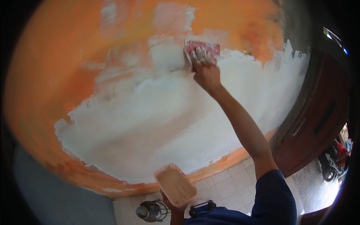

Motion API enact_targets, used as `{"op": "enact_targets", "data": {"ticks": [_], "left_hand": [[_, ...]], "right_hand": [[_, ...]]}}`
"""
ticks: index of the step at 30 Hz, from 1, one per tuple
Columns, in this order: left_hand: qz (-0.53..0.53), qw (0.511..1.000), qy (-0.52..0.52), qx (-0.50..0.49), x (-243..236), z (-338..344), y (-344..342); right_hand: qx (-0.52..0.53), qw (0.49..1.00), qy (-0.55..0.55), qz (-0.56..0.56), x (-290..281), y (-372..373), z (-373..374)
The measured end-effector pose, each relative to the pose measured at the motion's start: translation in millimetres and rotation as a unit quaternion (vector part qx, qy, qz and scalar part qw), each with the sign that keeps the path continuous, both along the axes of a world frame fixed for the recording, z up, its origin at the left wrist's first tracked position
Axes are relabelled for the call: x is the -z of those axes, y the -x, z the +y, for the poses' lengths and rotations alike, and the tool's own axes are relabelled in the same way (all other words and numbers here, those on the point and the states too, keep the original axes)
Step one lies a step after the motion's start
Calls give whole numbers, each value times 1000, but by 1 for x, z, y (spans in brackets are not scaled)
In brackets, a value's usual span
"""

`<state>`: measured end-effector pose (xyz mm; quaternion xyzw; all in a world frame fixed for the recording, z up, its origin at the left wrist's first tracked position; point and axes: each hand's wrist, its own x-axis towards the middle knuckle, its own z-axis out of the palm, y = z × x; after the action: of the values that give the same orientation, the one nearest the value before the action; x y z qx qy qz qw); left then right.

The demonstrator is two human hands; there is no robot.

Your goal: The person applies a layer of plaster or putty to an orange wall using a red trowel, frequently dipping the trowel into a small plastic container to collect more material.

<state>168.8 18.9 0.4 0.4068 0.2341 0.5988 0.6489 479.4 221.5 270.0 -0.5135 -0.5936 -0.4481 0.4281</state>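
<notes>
My right hand (204,67), its fingers coated in white paste, presses a flat pink spreader (213,50) against the orange wall (52,78), at the upper edge of a broad white coated area (157,112). Thinner white patches show above it. My left hand (168,198), low in the view and partly hidden, grips a pale rectangular plastic tub (175,183) with beige paste in it, held below the white area.
A round metal object on a dark stand (149,210) is on the tiled floor (236,180). A blue-grey wall (56,183) is at lower left. At right are a dark red door-like panel (311,112) and, outside, a parked motorbike (332,165).
</notes>
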Motion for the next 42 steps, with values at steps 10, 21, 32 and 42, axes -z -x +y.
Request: {"op": "enact_targets", "data": {"ticks": [10, 21, 32, 42], "left_hand": [[127, 974, -160, -93, -11, -2, 14], [-101, 993, 60, 21, 7, 6, 23], [-213, 967, 114, 80, -15, -1, 23], [-225, 957, 186, -1, -39, -14, 24]], "right_hand": [[-109, 988, -9, 113, -24, 23, -71], [-40, 992, 0, -117, 34, 31, -5], [-88, 994, -52, -36, -80, 48, -24], [-63, 988, 58, -130, 43, 74, -16]]}}
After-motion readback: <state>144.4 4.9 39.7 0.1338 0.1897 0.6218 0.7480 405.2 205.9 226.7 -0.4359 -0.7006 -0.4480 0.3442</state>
